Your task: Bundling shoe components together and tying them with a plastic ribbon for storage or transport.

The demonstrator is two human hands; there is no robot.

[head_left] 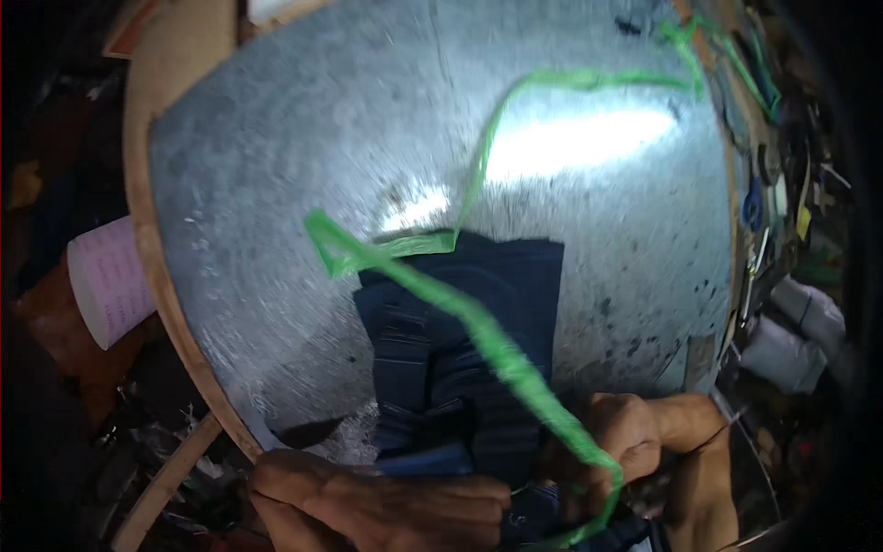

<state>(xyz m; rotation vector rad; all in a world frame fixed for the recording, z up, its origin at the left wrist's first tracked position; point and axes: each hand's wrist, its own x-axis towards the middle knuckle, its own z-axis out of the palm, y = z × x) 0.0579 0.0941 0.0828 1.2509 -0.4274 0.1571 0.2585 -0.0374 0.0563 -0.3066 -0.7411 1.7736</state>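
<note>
A stack of dark navy cloth pieces (510, 276) lies in front of me on a metal tabletop. My left hand (368, 501) lies across its near end, fingers together and closed over the cloth, the thumb hidden. A green plastic strip (515, 368) comes from the far right, reaches the stack's far end, loops out on the left, then crosses over the cloth down to my right hand. My right hand (616, 442) is closed at the stack's near right corner, with the strip at its fingers; the fingertips are partly hidden.
The grey metal tabletop (294, 156) has a wooden rim (140, 184) on the left. Beyond it stands a pinkish printed roll (112, 281). On the right are blue-handled scissors (752, 204), white wrapped bundles (782, 354) and more tangled green strip (682, 39).
</note>
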